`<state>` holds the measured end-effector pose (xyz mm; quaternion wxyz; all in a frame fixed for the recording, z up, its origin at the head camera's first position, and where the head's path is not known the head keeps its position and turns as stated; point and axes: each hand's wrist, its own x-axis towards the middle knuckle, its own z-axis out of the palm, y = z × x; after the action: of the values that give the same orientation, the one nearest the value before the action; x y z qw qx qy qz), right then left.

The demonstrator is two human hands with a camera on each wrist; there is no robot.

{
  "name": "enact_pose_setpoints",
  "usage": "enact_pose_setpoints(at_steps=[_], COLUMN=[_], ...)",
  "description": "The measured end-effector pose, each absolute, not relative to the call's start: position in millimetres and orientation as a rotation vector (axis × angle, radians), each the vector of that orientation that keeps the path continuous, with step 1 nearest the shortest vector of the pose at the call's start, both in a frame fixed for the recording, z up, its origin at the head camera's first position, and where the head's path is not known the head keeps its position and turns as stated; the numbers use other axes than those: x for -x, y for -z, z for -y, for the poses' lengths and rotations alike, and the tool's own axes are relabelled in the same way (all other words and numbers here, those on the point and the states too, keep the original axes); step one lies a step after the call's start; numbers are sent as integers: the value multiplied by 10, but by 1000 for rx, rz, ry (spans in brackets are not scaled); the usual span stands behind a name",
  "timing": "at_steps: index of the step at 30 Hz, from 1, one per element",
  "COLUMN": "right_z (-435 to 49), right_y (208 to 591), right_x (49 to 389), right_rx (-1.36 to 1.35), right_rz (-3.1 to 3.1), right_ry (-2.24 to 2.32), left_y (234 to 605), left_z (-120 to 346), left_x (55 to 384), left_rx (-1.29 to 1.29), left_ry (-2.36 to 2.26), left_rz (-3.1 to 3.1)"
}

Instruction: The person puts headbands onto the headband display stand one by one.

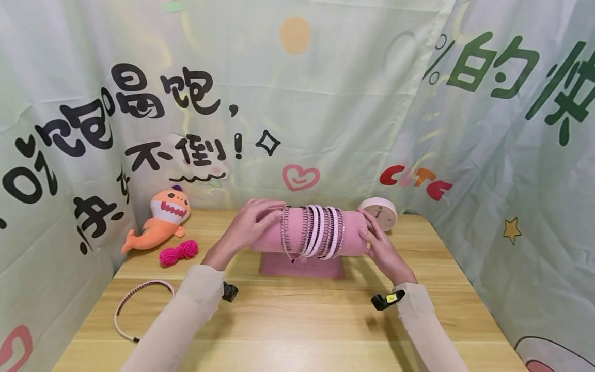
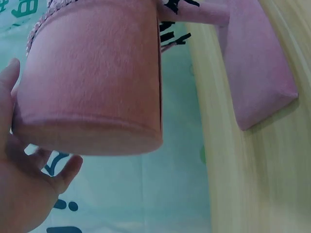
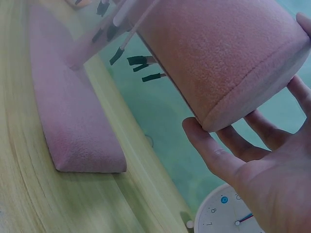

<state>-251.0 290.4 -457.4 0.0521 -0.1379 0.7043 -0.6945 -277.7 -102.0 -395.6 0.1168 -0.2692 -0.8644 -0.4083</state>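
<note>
A pink plush-covered display stand [image 1: 354,232] stands on the table, with a horizontal roll above a flat base [image 1: 301,267]. Several headbands [image 1: 316,231], white, dark-toothed and braided, wrap the roll's middle. At the roll's left end my left hand [image 1: 257,219] holds it, fingers over the top and thumb toward the front. My right hand [image 1: 381,248] holds the other end; in the right wrist view its fingertips [image 3: 194,127] lie against the rim and end face. Dark headband tips [image 3: 138,60] hang below the roll there.
Another headband [image 1: 122,305] lies at the table's left, partly behind my left sleeve. An orange shark plush [image 1: 160,222] and a bundle of bright pink yarn [image 1: 178,252] are at the back left. A round clock [image 1: 386,213] stands behind my right hand. Printed curtains [image 1: 353,129] enclose the table.
</note>
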Motion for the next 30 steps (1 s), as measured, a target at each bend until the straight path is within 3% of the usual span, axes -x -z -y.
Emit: enact_pose_setpoints(at_steps=[30], right_z=[-2913], right_y=[4577], right_x=[2508], right_rx=[420], right_rz=[-2142], right_ry=[2110], left_y=[4177], left_z=[2359], left_x=[2512], left_rx=[560], left_ry=[1343], left_rz=[2626])
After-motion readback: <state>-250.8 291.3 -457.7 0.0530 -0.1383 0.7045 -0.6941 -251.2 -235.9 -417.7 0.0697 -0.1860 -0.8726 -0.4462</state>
